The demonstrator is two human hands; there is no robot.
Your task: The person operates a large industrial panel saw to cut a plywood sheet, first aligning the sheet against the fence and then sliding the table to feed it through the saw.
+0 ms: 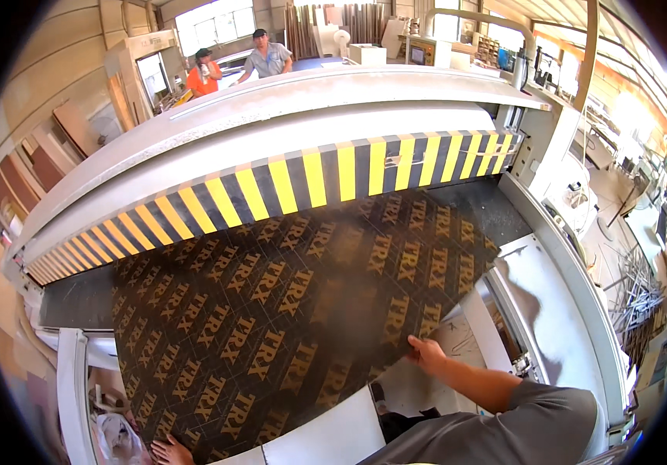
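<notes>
A large dark brown sheet, printed all over with repeated gold lettering, lies flat with its far edge beneath the machine's striped bar. My right hand grips the near right edge of the sheet, its fingers closed round the rim. At the lower left, my left hand rests with fingers stretched out at the sheet's near left corner. Part of that hand is cut off by the picture's lower edge. Above the sheet's far side runs the yellow and black striped guard bar.
The machine's long pale cover spans the far side. A metal side rail stands at the right, a frame post at the left. Two people are behind the machine. Scrap strips lie on the floor at right.
</notes>
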